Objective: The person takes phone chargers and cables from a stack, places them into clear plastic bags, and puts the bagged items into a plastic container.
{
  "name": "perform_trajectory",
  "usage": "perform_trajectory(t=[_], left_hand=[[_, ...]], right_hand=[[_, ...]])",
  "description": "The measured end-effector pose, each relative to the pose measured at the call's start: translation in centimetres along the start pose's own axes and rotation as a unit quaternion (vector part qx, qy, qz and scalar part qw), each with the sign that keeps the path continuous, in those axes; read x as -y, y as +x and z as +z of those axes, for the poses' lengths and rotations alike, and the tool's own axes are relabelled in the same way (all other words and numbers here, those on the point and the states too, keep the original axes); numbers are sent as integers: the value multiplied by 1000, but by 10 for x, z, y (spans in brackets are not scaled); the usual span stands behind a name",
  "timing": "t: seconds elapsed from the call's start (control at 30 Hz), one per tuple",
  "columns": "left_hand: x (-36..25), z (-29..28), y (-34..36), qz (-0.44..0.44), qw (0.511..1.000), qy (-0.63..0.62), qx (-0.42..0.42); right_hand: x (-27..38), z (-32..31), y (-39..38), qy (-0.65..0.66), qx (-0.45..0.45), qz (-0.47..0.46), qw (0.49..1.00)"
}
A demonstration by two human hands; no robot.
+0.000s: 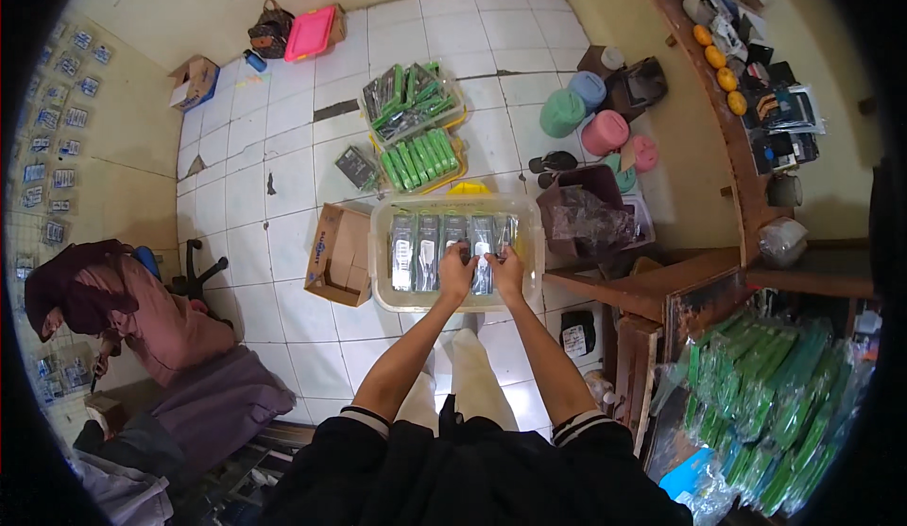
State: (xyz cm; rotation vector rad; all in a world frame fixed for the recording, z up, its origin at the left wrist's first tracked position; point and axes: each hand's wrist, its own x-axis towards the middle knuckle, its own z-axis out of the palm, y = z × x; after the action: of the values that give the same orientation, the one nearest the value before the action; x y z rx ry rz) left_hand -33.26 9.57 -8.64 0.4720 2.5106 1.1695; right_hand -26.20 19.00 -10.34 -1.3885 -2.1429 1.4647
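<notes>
A translucent pale plastic tub (380, 275) sits in front of me with a row of flat dark packages edged in green standing inside. Both hands reach into its right half. My left hand (455, 275) has its fingers bent around the left side of one flat package (482, 233). On the other side of that package is my right hand (509, 275), its thumb at the package face and its fingers curled near the rightmost package (506, 228). The fingertips of both hands are partly hidden among the packages.
Left of the tub stands an open cardboard box (326, 280). Beyond it are two baskets of green packages (416, 159) and a loose dark package (356, 168). Right are a maroon bin (586, 190) and wooden shelving (652, 290). A person (156, 304) sits at left.
</notes>
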Motion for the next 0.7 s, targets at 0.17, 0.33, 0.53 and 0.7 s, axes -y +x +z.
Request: perform_trajectory(t=[0.17,0.33,0.53,0.7], left_hand=[[-15,-3,5,3,1000,13,11],[-14,-14,13,-25,1000,15,-3],[-10,-16,10,19,999,26,30],[-4,-36,-2,70,993,62,67]], right_hand=[[-6,11,9,-41,4,-10,999],[15,17,7,-127,19,-56,990],[26,17,1,-126,41,-13,991],[38,-8,-34,-135,-51,-63,988]])
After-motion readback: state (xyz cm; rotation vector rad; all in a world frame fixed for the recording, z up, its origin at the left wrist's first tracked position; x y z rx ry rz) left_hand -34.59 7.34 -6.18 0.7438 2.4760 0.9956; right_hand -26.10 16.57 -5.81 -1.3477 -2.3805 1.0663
